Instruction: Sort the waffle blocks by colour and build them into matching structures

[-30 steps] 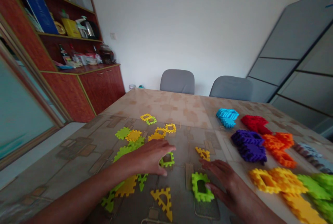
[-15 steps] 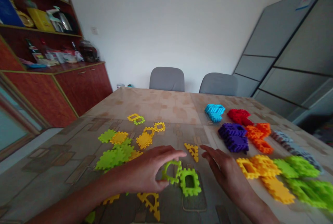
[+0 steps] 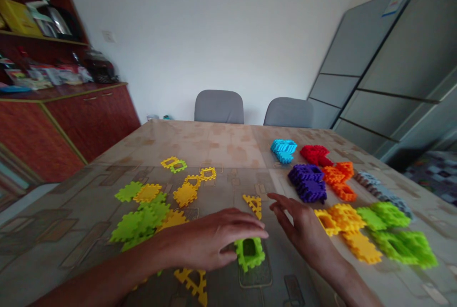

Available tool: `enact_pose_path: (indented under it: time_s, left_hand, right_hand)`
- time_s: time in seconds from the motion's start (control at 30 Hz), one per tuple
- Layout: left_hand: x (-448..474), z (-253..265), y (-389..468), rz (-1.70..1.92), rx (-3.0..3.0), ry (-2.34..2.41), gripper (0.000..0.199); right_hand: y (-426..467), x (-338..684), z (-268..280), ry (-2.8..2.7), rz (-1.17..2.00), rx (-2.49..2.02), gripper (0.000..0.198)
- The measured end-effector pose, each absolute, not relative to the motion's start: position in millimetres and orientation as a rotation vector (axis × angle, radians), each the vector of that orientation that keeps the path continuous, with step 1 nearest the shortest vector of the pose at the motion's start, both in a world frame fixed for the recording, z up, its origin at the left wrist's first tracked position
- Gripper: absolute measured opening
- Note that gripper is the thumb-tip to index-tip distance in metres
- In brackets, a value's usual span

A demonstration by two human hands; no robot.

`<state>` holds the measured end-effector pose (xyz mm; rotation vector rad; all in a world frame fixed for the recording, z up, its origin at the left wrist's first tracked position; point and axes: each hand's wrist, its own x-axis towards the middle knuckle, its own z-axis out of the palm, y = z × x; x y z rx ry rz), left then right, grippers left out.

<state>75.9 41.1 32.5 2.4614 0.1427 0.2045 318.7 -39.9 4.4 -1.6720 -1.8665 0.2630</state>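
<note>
Left hand (image 3: 214,242) is lying palm down over the table (image 3: 221,145), fingers extended and close together, fingertips resting on the top of a green frame piece (image 3: 250,253); whether the thumb is pinching that piece cannot be told. The green frame piece, a toothed square with an open middle, is sitting on the table at the 6 o'clock edge of the spread, directly under the left fingertips. Right hand (image 3: 303,228) is hovering just at 3 o'clock of the green piece, fingers loosely spread and slightly curled, holding nothing and not touching the piece. A yellow triangle piece (image 3: 253,203) is lying at 12 o'clock of the green piece, between the two hands' fingertips. Another yellow triangle piece (image 3: 194,283) is lying at 7 o'clock, partly under the left wrist. A loose scatter of flat green and yellow pieces (image 3: 150,207) is lying at 9 to 10 o'clock of the left hand. Sorted piles are lying on the right half of the table: blue pile (image 3: 283,150), red pile (image 3: 316,154), purple pile (image 3: 309,183), orange pile (image 3: 339,178), yellow pile (image 3: 346,223) and green pile (image 3: 396,231). Two grey chairs (image 3: 219,106) are standing at the far 12 o'clock edge. A wooden cabinet (image 3: 71,116) is standing at 10 o'clock.
</note>
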Motion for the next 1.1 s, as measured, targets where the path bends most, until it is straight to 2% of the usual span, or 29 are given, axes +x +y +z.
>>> enact_pose_path:
  time_s: [0.13,0.3,0.37,0.57,0.9,1.1]
  left_hand:
    - [36,23,79,0.363,2.53,0.591,0.056]
    - [-25,9,169,0.524,2.518,1.063,0.035]
    - [-41,4,196,0.524,2.525,1.199,0.033]
    - [-47,-11,224,0.329,2.634,1.234,0.032]
    - [-43,-3,250,0.096,2.682,1.222,0.033]
    - [-51,2,239,0.097,2.699,1.094,0.037]
  right_hand:
    - [-50,308,18,-2.083,0.493,-1.523,0.043]
    - [-57,288,17,-2.357,0.75,-1.467,0.087]
    - [-55,284,12,-2.413,0.784,-1.487,0.093]
    - [-49,276,10,-2.432,0.694,-1.606,0.086]
    - [-53,288,-4,-2.422,0.518,-1.467,0.086]
    - [-51,298,-7,-2.275,0.325,-1.447,0.06]
